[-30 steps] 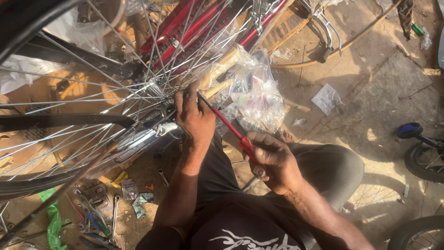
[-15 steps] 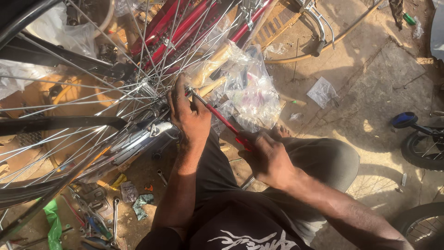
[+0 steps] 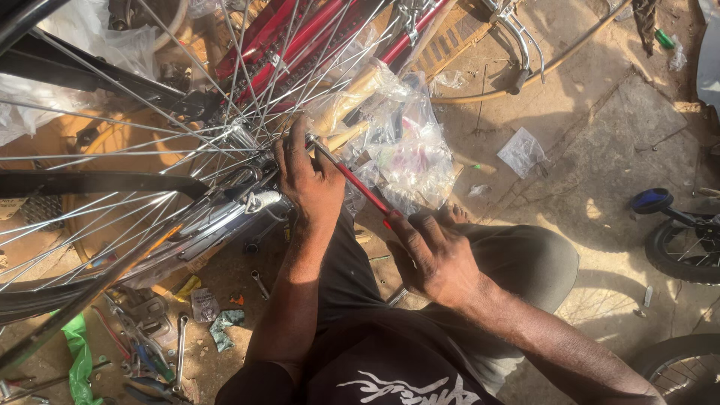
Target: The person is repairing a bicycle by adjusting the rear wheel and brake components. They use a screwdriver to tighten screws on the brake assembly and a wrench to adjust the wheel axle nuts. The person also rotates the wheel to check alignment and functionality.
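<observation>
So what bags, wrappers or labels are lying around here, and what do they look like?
Clear bag: crumpled plastic bundle just past the hands, by the wheel.
Small packet: clear, flat, on bare ground to the right.
White sheet: crumpled plastic, top left behind the spokes.
Green bag: bottom left, near the tools.
No signs or screens.

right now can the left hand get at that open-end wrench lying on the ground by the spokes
Probably yes. The wrench lies uncovered on the ground just beside the left forearm, below the left hand, with nothing over it. That hand is up at the wheel, touching the red-handled tool.
</observation>
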